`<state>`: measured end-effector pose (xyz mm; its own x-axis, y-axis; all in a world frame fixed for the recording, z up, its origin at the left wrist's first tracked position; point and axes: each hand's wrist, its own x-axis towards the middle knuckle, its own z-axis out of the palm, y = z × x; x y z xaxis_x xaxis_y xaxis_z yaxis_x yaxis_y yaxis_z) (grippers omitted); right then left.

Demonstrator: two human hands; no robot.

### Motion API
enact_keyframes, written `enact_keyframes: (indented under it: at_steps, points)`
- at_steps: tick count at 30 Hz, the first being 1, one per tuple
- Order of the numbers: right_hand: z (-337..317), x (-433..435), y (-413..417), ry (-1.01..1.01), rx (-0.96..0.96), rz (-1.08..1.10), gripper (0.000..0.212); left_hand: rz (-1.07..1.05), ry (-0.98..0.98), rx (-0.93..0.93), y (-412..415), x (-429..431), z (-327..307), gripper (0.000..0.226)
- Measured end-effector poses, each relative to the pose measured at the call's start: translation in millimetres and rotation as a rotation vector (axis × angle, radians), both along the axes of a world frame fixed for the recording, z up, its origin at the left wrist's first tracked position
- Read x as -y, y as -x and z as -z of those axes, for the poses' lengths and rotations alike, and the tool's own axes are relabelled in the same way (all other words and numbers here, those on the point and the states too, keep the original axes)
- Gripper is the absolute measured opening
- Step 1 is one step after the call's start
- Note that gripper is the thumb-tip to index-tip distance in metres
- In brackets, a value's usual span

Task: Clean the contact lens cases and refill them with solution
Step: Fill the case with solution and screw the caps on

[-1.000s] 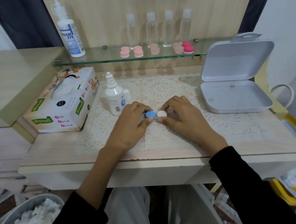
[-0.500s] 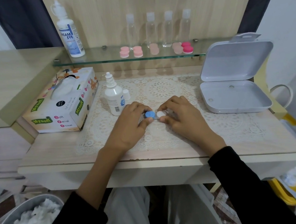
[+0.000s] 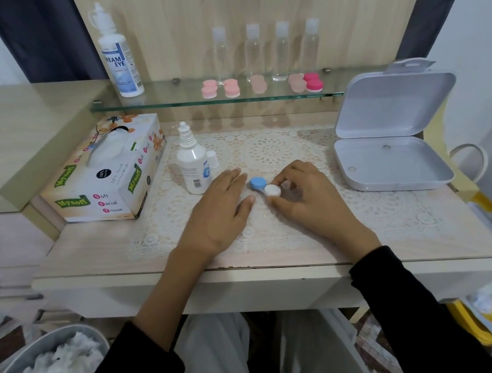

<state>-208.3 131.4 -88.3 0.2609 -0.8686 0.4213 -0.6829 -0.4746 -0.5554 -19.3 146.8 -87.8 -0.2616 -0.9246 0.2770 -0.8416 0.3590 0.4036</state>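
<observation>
Right grip is curled over the white cap, thumb on the near side and forefinger on the far side, pinching it. That looks like a twisting hold, though whether it's going on or coming off I can't tell. Left grip lies flat and relaxed on the lace mat, fingers straight and holding nothing. Its fingertips are just beside the blue cap, and I can't tell if they touch. My guess is it's parked there to stop the case skating while the other side is worked.

The case sits flat on the mat in the middle of the desk, both caps facing up. Its long axis runs on a diagonal, blue end further away and to the left, white end nearer and to the right.

The solution bottle stands upright just beyond the left grip with its nozzle bare and its little cap beside it, so it's ready for refilling. The tissue box is at the left for wiping. The open box is at the right, and pink cases are lined up on the glass shelf behind.
</observation>
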Motion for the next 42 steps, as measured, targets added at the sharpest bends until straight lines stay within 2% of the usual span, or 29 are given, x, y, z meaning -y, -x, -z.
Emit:
enact_keyframes:
  at_steps: [7,12,18,25,33,42]
  points:
    - [-6,-2,-1,-0.044,0.176,0.063,0.017,-0.014,0.012,-0.006,0,1,1,0.047]
    - [-18,8,1,-0.117,0.269,0.132,0.021,-0.024,0.002,-0.025,-1,-1,0,0.046]
    - [-51,38,1,-0.048,0.371,0.226,0.024,-0.021,0.004,-0.049,-2,-2,-1,0.045]
    - [-83,85,-7,-0.014,0.309,0.444,0.025,-0.022,0.015,-0.059,-4,-2,1,0.046]
    - [-100,115,-12,0.019,0.102,0.507,0.026,-0.026,0.028,-0.083,-4,1,5,0.046]
    - [-106,123,-10,0.028,0.038,0.527,0.042,-0.028,0.049,-0.087,-5,3,5,0.045]
